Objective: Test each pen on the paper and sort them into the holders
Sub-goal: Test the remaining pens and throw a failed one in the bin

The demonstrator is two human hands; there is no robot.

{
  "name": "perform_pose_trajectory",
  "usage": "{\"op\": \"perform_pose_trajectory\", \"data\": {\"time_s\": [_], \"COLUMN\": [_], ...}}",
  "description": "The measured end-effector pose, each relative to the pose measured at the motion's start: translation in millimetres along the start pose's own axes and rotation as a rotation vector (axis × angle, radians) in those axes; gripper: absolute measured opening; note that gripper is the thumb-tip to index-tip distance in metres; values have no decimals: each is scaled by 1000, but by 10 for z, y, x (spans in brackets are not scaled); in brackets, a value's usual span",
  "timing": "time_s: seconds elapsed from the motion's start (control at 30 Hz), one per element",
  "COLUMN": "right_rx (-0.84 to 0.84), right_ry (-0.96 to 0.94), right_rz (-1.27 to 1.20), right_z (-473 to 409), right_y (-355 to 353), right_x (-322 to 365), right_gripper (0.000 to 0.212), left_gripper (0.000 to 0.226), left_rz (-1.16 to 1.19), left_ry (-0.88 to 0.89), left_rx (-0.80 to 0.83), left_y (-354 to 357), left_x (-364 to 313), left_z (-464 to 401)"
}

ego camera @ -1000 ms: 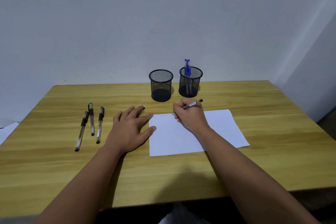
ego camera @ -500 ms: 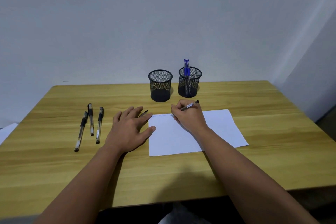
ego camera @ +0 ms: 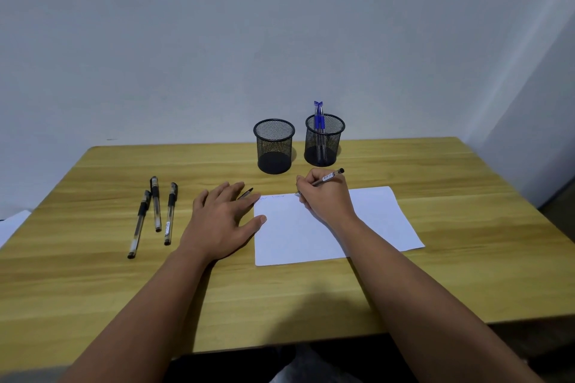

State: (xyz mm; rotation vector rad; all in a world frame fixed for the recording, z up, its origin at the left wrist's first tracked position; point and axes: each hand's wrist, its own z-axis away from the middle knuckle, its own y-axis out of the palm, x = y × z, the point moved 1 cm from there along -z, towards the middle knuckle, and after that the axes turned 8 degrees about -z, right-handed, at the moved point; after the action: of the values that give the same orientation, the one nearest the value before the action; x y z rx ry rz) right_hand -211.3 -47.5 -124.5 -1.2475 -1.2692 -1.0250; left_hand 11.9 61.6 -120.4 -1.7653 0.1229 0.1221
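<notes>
My right hand [ego camera: 326, 197] grips a clear pen with a black end [ego camera: 329, 177], its tip down on the top edge of the white paper [ego camera: 311, 239]. Faint scribbles mark the paper's top left. My left hand [ego camera: 222, 221] lies flat on the table beside the paper's left edge, fingers straight, covering most of a dark pen cap [ego camera: 247, 193]. Three black pens [ego camera: 155, 211] lie in a row at the left. Two black mesh holders stand at the back: the left holder [ego camera: 273, 146] looks empty, the right holder [ego camera: 324, 140] has blue pens [ego camera: 318, 121].
The wooden table [ego camera: 435, 274] ends close to my body and against a white wall behind the holders. A sheet of white paper [ego camera: 14, 224] shows past the table's left edge. A wall corner stands at the right.
My right hand with the pen has shifted slightly along the paper's top edge. My left hand stays flat in the same place.
</notes>
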Motion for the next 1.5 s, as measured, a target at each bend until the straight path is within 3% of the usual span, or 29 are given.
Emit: {"op": "perform_pose_trajectory", "data": {"time_s": [1.5], "right_rx": [-65], "right_ry": [-75], "right_rz": [72], "right_z": [19], "right_y": [-5], "right_x": [35], "right_gripper": [36], "left_gripper": [70], "left_rz": [-5], "left_ry": [5], "left_rx": [-4], "left_y": [-8], "left_x": [-2], "left_z": [12]}}
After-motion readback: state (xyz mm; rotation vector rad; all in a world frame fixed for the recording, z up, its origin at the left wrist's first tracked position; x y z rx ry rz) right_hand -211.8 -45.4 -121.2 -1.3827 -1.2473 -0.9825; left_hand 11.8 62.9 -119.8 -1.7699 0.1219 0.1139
